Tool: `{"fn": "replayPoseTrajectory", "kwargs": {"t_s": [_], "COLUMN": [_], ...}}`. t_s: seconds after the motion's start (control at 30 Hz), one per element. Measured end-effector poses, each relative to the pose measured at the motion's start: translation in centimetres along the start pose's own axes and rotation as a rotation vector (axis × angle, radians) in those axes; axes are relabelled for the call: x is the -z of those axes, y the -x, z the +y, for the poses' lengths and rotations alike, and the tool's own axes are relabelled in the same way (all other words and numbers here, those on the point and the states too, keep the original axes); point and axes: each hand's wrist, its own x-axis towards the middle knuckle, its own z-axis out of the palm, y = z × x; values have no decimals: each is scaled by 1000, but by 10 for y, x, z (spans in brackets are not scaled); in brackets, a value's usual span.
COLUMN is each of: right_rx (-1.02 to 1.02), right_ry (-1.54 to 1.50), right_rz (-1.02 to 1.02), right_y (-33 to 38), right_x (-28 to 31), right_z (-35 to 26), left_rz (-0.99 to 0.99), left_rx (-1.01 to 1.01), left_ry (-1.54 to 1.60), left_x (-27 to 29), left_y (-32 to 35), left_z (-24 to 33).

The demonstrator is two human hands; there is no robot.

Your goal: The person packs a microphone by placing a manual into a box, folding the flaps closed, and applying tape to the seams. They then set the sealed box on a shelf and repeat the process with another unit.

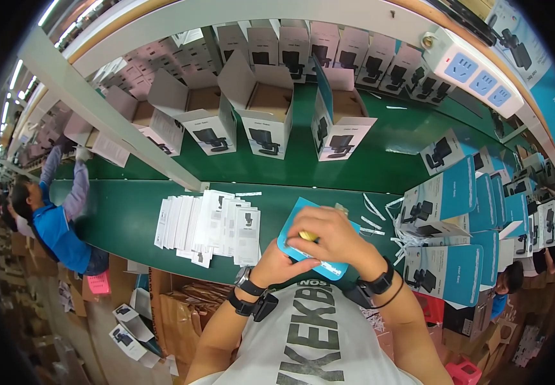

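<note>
White leaflets [210, 226] are lying fanned on the green counter [123, 218] at nine o'clock of the hands. Left hand [277, 263] is supporting a blue box [313, 247] from beneath, its grip clamped on it; right hand [335, 234] is pressing down at twelve o'clock, its grip closed around a small yellow piece [308, 236].

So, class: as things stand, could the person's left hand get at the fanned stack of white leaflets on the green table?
Probably yes. The leaflets lie just left of the left hand on the green table, with nothing between them. But that hand is on the blue box, so it would have to let go first.
</note>
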Motion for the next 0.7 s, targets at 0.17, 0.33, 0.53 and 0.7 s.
{"fn": "replayPoseTrajectory", "kwargs": {"t_s": [0.17, 0.33, 0.53, 0.7], "right_rx": [-7, 62, -38, -53], "right_ry": [-68, -50, -102, -121], "right_rz": [2, 110, -39, -116], "right_y": [0, -17, 9, 13], "right_x": [4, -20, -1, -2], "right_z": [-2, 8, -4, -7], "left_rz": [-52, -93, -37, 22], "left_rx": [90, 0, 28, 59], "left_ry": [35, -34, -31, 57], "left_x": [7, 8, 10, 5], "left_y": [5, 7, 12, 6], "left_z": [-1, -9, -2, -3]}}
